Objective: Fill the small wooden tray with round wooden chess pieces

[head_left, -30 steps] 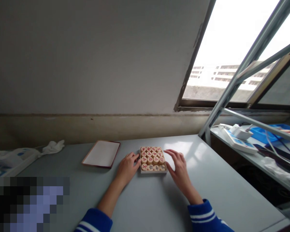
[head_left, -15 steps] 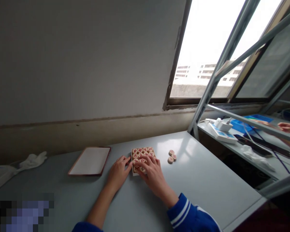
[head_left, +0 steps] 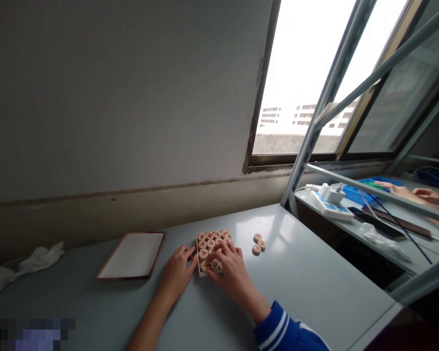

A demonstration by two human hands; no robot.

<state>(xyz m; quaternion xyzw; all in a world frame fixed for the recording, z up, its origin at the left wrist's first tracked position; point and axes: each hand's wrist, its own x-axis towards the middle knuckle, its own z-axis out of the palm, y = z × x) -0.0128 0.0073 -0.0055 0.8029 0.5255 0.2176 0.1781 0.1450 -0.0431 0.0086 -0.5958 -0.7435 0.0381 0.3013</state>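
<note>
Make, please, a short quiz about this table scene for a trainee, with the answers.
1. How many loose pieces lie on the table outside the box?
2. True or false: the right hand is over the box, and the left hand is at its left side.
3. Fill in: the shallow tray lies to the ____ of the box.

Key: 1. Three. 2. True. 3. Left.

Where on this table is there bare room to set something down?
The widest patch lies between the three loose pieces, the right sleeve and the right edge of the table. Smaller ones: between the left forearm and right sleeve, and on the near side of the lid. It is crowded around the box, left hand beside it, right hand over it.
</note>
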